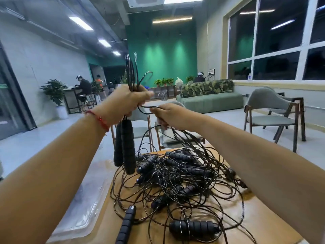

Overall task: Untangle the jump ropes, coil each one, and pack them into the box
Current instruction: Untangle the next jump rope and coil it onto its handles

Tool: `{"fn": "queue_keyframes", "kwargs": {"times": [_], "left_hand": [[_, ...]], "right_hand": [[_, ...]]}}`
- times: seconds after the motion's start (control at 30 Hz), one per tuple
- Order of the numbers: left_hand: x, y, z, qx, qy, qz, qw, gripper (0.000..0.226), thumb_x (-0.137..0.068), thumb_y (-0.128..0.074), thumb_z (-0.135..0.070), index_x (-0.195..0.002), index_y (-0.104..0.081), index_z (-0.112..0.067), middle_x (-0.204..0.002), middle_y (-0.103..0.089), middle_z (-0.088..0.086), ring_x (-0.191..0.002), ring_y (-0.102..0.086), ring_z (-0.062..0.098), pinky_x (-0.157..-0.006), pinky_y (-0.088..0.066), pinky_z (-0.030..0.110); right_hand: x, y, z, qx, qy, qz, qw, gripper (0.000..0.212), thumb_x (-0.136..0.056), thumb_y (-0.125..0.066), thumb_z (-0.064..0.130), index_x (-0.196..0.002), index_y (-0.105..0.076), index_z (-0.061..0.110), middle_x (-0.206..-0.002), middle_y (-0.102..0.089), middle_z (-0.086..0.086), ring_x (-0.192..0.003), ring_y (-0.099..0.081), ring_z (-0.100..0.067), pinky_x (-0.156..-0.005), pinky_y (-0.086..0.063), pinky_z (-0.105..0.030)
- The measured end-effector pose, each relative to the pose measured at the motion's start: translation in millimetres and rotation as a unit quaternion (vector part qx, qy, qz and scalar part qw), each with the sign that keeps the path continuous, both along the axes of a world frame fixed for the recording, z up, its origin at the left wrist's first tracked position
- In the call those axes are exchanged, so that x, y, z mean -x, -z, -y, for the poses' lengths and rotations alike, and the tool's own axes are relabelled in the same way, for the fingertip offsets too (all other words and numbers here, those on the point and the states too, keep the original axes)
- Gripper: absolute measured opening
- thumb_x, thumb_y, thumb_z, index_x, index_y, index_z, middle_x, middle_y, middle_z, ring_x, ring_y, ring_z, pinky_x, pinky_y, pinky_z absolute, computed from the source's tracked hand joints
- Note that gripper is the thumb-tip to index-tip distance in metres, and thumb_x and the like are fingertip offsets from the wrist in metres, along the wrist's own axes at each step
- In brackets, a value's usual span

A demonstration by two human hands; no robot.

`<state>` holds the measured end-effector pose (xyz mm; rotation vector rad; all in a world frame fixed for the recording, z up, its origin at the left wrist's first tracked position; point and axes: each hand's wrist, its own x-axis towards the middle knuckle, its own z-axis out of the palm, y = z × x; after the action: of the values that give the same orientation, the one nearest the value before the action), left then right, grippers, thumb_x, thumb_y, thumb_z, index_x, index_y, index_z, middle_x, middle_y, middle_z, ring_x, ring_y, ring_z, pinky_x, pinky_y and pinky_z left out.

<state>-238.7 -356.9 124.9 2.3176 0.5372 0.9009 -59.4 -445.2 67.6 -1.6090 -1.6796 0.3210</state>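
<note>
While the left hand is raised above the table with its fingers curled tight around a bundle of thin black jump-rope cord, the folded loops of that coiled cord stick up out of the fist. Two black ribbed foam handles hang side by side below it. A red string bracelet circles the left wrist.

The right hand, just beside the left and slightly lower, pinches a loose black strand that curves out from under the left fist. More cords trail from beneath the right hand down to the heap.

That tangled heap of black cords and foam handles lies on the light wooden tabletop. One thick black handle and a slimmer one rest at its near edge. A clear plastic piece, tray or lid, I cannot tell which, lies at the table's left side. A grey chair with wooden legs stands well apart on the right.
</note>
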Motion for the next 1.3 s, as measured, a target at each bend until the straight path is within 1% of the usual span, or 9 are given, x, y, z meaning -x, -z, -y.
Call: {"fn": "queue_keyframes", "kwargs": {"times": [0.17, 0.3, 0.4, 0.47, 0.6, 0.67, 0.93, 1.1, 1.3], "left_hand": [[1.9, 29.3, 6.1, 0.055, 0.091, -0.076, 0.991, 0.036, -0.093, -0.08, -0.038, -0.128, -0.073, -0.039, -0.072, -0.046, -0.001, -0.054, -0.036, 0.008, -0.047, -0.03, 0.023], [-9.3, 26.6, 7.9, -0.158, -0.001, -0.174, 0.972, 0.03, -0.087, -0.081, -0.055, -0.103, -0.078, -0.029, -0.066, -0.059, -0.008, -0.057, -0.049, 0.011, -0.06, -0.039, 0.027], [-18.2, 24.4, 9.4, -0.202, -0.053, -0.237, 0.949, 0.036, -0.093, -0.074, -0.057, -0.081, -0.069, -0.023, -0.067, -0.064, -0.004, -0.06, -0.056, 0.014, -0.059, -0.041, 0.028], [-17.2, 25.1, 9.7, -0.226, -0.059, -0.246, 0.94, 0.034, -0.099, -0.07, -0.051, -0.08, -0.068, -0.022, -0.07, -0.066, -0.003, -0.063, -0.059, 0.017, -0.06, -0.045, 0.03], [4.9, 17.0, -3.5, -0.269, -0.116, -0.194, 0.936, 0.025, -0.102, -0.059, -0.023, -0.078, -0.065, -0.022, -0.074, -0.068, 0.001, -0.07, -0.064, 0.02, -0.06, -0.045, 0.029], [18.5, 7.7, -13.3, -0.278, -0.163, -0.136, 0.937, 0.025, -0.103, -0.056, -0.021, -0.079, -0.063, -0.022, -0.075, -0.065, 0.002, -0.07, -0.061, 0.019, -0.058, -0.041, 0.028], [43.6, -10.4, -49.9, -0.244, -0.311, 0.01, 0.918, 0.035, -0.106, -0.051, -0.026, -0.073, -0.053, -0.013, -0.069, -0.05, 0.003, -0.068, -0.051, 0.032, -0.057, -0.031, 0.034], [30.6, -6.7, -30.6, -0.155, -0.255, 0.005, 0.955, 0.043, -0.109, -0.056, -0.034, -0.073, -0.059, -0.009, -0.074, -0.056, 0.009, -0.078, -0.056, 0.035, -0.071, -0.039, 0.036], [3.0, 39.6, -5.1, -0.014, -0.126, -0.094, 0.988, 0.033, -0.102, -0.067, -0.033, -0.091, -0.071, -0.002, -0.072, -0.059, 0.003, -0.059, -0.048, 0.018, -0.047, -0.041, 0.025]], "right_hand": [[-14.6, -6.0, 7.7, 0.008, 0.032, 0.12, 0.992, 0.017, -0.104, -0.067, 0.04, -0.098, -0.065, 0.024, -0.078, -0.063, 0.006, -0.06, -0.056, -0.007, -0.054, -0.046, -0.021], [-14.3, -2.3, 2.9, 0.033, 0.058, 0.127, 0.99, 0.015, -0.096, -0.071, 0.045, -0.095, -0.07, 0.03, -0.092, -0.073, -0.006, -0.084, -0.066, -0.021, -0.076, -0.055, -0.033], [-19.4, 6.2, -0.4, 0.041, 0.058, 0.062, 0.996, 0.036, -0.077, -0.082, 0.053, -0.098, -0.076, 0.025, -0.099, -0.079, -0.007, -0.1, -0.075, -0.031, -0.094, -0.062, -0.05], [-24.5, 6.4, 8.9, 0.051, 0.06, 0.066, 0.995, 0.029, -0.084, -0.085, 0.04, -0.103, -0.075, 0.02, -0.102, -0.08, -0.006, -0.104, -0.074, -0.028, -0.097, -0.06, -0.046], [-58.4, 16.8, 31.6, 0.049, 0.048, 0.064, 0.996, 0.023, -0.095, -0.08, 0.036, -0.082, -0.065, 0.025, -0.064, -0.064, 0.022, -0.06, -0.055, 0.005, -0.064, -0.043, -0.016], [-72.8, 27.4, 37.7, 0.057, 0.066, 0.069, 0.994, 0.03, -0.097, -0.077, 0.044, -0.075, -0.062, 0.028, -0.057, -0.057, 0.02, -0.055, -0.05, 0.002, -0.063, -0.039, -0.02], [-110.8, 73.7, 44.3, 0.039, 0.149, 0.089, 0.984, 0.043, -0.094, -0.07, 0.063, -0.084, -0.067, 0.021, -0.07, -0.061, 0.008, -0.065, -0.059, -0.014, -0.064, -0.042, -0.034], [-91.0, 71.3, 32.2, 0.06, 0.144, 0.11, 0.982, 0.064, -0.105, -0.049, 0.065, -0.075, -0.068, 0.012, -0.062, -0.062, 0.005, -0.063, -0.059, -0.017, -0.068, -0.045, -0.037], [-72.6, 60.9, 25.6, 0.062, 0.151, 0.189, 0.968, 0.064, -0.108, -0.042, 0.065, -0.077, -0.063, 0.013, -0.067, -0.067, -0.002, -0.066, -0.065, -0.023, -0.071, -0.052, -0.038]]}}
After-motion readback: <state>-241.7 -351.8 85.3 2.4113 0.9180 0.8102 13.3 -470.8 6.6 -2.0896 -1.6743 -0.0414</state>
